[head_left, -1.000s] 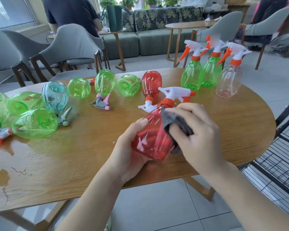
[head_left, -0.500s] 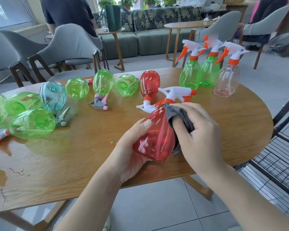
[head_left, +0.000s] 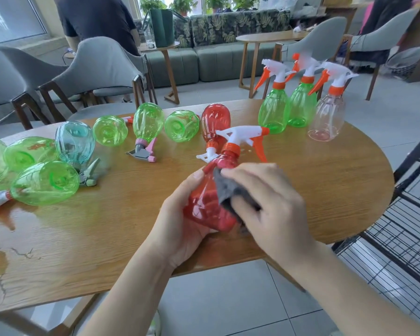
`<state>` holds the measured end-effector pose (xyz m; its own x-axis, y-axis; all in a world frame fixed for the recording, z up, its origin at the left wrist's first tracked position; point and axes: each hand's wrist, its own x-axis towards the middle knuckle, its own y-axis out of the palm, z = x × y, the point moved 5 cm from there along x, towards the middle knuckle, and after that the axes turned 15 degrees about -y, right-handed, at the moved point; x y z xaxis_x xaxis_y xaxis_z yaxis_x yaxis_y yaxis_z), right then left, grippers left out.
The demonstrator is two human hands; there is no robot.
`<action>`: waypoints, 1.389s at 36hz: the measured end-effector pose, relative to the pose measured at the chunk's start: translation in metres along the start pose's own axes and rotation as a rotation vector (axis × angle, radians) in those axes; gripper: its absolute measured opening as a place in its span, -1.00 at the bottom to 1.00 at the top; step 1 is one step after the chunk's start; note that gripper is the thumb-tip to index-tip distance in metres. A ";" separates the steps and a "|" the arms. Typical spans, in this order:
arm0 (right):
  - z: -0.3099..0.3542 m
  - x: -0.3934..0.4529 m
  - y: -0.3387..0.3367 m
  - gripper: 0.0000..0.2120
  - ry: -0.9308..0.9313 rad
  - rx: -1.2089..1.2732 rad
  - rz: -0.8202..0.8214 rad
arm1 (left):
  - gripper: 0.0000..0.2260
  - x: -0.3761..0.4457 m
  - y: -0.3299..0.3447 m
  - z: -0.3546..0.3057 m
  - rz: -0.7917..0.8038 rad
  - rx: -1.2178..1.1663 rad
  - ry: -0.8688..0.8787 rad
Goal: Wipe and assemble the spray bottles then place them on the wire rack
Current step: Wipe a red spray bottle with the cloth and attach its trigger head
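Since the earlier frames, your right hand [head_left: 269,204] slid the grey cloth [head_left: 230,192] lower on the red spray bottle [head_left: 209,209], and the trigger head [head_left: 243,137] swung up so that its orange lever hung down beyond your knuckles. You cupped the bottle's base in your left hand [head_left: 180,226], thumb curled over the near shoulder; the fingers underneath were hidden by the bottle. Your right hand pinched the cloth against the bottle's right flank, and most of the cloth was buried under that palm, so its full extent could not be read. The bottle was held tilted above the near edge of the wooden table [head_left: 107,238], neck pointing away from you.

Just beyond the grip, a second red bottle [head_left: 215,122] lay partly covered by the held trigger head. Further beyond and to the right stood two green bottles [head_left: 274,112] and a clear bottle [head_left: 325,120], all capped. To the left of the grip lay several green bottles [head_left: 46,183] and a blue one [head_left: 74,144]; the leftmost was cut off by the frame. Right of the grip, the wire rack [head_left: 403,238] was only partly in view.
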<state>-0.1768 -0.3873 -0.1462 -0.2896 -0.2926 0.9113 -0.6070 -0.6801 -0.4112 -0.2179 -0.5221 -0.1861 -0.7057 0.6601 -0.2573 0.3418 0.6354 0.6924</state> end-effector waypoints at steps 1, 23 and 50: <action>-0.006 0.002 -0.001 -0.77 0.061 -0.027 -0.015 | -0.61 -0.001 0.001 0.001 -0.004 0.027 0.007; -0.003 0.000 -0.003 -0.75 0.293 0.108 -0.076 | -0.55 0.003 0.006 0.005 -0.067 0.031 0.004; -0.007 0.006 -0.010 -0.70 0.270 -0.101 0.051 | -0.40 -0.001 0.004 0.009 -0.032 0.020 0.025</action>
<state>-0.1776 -0.3773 -0.1365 -0.4997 -0.1257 0.8571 -0.6534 -0.5949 -0.4681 -0.2102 -0.5164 -0.1892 -0.7315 0.6296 -0.2619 0.3310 0.6637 0.6708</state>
